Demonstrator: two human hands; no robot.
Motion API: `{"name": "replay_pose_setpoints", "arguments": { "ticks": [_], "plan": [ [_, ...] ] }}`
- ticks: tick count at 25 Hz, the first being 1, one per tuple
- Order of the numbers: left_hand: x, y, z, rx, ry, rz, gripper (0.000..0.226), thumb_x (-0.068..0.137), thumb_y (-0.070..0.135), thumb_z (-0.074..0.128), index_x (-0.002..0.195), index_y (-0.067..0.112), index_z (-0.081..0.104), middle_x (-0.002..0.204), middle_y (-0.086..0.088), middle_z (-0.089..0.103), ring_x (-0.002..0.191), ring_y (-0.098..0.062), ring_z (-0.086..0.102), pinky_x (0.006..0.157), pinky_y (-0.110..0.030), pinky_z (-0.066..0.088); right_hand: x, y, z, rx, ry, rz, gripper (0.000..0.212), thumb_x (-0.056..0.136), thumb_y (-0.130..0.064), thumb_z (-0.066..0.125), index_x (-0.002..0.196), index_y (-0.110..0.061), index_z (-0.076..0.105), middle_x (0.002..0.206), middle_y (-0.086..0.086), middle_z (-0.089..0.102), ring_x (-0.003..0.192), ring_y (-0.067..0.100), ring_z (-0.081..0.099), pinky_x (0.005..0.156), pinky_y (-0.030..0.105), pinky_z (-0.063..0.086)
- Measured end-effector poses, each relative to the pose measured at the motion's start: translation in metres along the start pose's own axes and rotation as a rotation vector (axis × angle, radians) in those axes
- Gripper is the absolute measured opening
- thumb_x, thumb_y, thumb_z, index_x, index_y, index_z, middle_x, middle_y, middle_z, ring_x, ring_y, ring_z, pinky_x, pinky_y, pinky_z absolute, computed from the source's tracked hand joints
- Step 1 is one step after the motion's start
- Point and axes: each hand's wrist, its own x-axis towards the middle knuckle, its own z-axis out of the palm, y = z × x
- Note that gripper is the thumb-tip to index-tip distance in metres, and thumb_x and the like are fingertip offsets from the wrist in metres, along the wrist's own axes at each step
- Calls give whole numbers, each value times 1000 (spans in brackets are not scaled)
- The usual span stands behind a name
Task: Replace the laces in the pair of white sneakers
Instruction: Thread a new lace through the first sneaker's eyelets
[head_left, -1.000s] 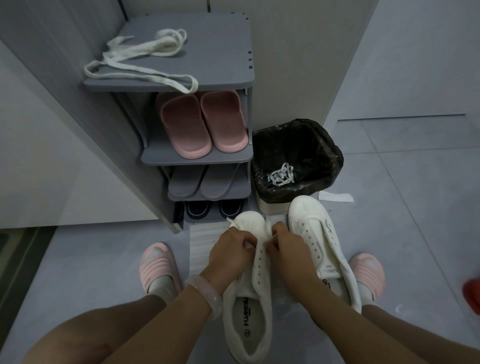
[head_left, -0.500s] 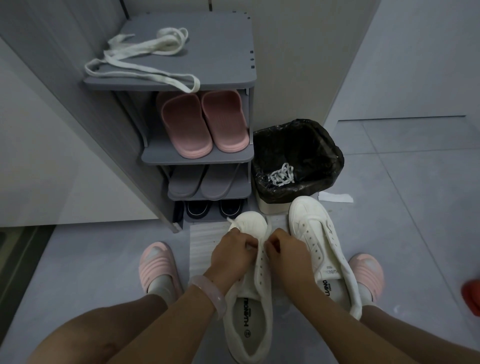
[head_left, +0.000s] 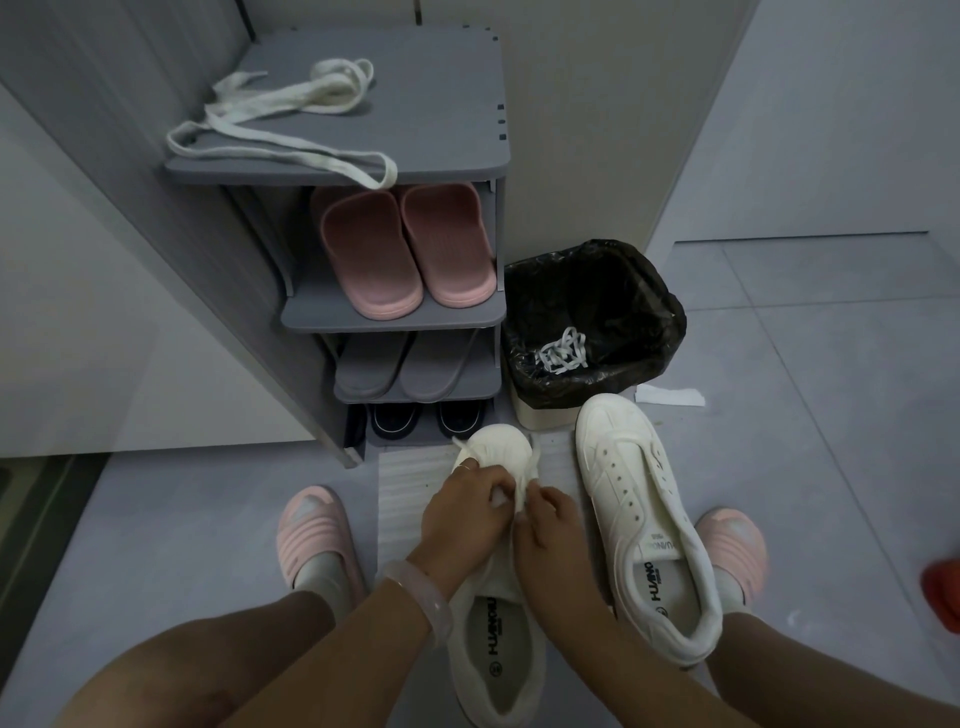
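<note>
Both hands sit right on top of the left sneaker (head_left: 496, 639), so its whole eyelet area is covered and I can't tell how far the lacing goes. The left hand (head_left: 465, 512) and right hand (head_left: 550, 525) are both curled, fingertips pinching a white lace (head_left: 521, 491) between them just behind the toe cap; a short lace end pokes out at about 11 o'clock from the toe. That sneaker lies on a pale mat (head_left: 402, 499) between the feet, long axis running 6 to 12, toe at 12 toward the rack (head_left: 441, 161), heel cut off by the bottom edge. The right sneaker (head_left: 639, 519) sits just beside it at 3 o'clock, unlaced, toe tilted toward 11, near the bin (head_left: 592, 322). A lace bundle (head_left: 563, 351) lies in the bin, and loose laces (head_left: 291, 114) drape over the rack top. The bottom shelf is too dark to read.
</note>
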Motion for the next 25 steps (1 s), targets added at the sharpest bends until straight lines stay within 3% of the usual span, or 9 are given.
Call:
{"name": "replay_pose_setpoints", "arguments": {
  "ticks": [5, 9, 13, 17, 19, 21, 23, 25],
  "plan": [
    [3, -3, 3, -40, -23, -7, 21, 90, 20, 51, 101, 21, 68, 91, 4, 44, 94, -18, 53, 75, -28, 42, 7, 3, -12, 3, -105, 8, 45, 96, -16, 44, 139, -6, 38, 138, 8, 34, 118, 17, 44, 92, 11, 28],
    [7, -5, 5, 20, 7, 5, 17, 91, 22, 50, 97, 20, 67, 91, 6, 46, 85, -11, 49, 73, -26, 39, -3, 0, -7, -18, -227, 38, 89, 75, -51, 43, 149, -13, 10, 148, 2, 15, 131, 21, 33, 107, 28, 33],
    [6, -2, 5, 69, 15, 69, 18, 94, 18, 45, 95, 11, 61, 96, 1, 44, 83, -13, 46, 72, -26, 39, -9, -6, -1, -48, -192, 21, 77, 93, -33, 46, 149, -13, -3, 155, -1, 4, 129, 23, 41, 100, 32, 40],
    [-3, 4, -11, 270, 18, 184, 17, 95, 16, 41, 102, 12, 55, 118, -4, 44, 92, -22, 54, 77, -32, 45, -13, -6, 1, -211, -161, 33, 72, 97, -28, 36, 147, -19, -15, 152, 4, 11, 104, 26, 56, 78, 30, 44],
    [-9, 9, -34, 392, 105, 196, 17, 95, 13, 40, 107, 14, 51, 123, -3, 41, 95, -23, 56, 75, -32, 44, -13, -6, 4, -253, -152, 60, 72, 97, -24, 35, 147, -19, -18, 146, 6, 17, 94, 25, 57, 73, 31, 45],
    [-10, 8, -69, 352, 291, 119, 16, 95, 13, 41, 105, 12, 54, 116, -4, 43, 88, -25, 56, 69, -33, 42, -13, -6, 6, -261, -137, 82, 72, 96, -23, 34, 147, -17, -17, 141, 6, 21, 84, 21, 54, 71, 31, 48],
    [-12, -2, -97, 234, 442, 76, 15, 94, 16, 47, 99, 9, 59, 106, -6, 46, 82, -26, 55, 65, -30, 37, -13, -9, 7, -302, -168, 97, 67, 96, -24, 33, 148, -15, -8, 143, 7, 20, 87, 18, 48, 75, 31, 48],
    [-16, -7, -104, 194, 304, 142, 13, 92, 19, 52, 95, 12, 63, 94, 0, 47, 79, -15, 51, 69, -25, 34, -9, -12, 5, -321, -152, 75, 66, 94, -25, 37, 149, -15, 2, 149, 10, 16, 113, 23, 42, 95, 35, 43]
  ]
}}
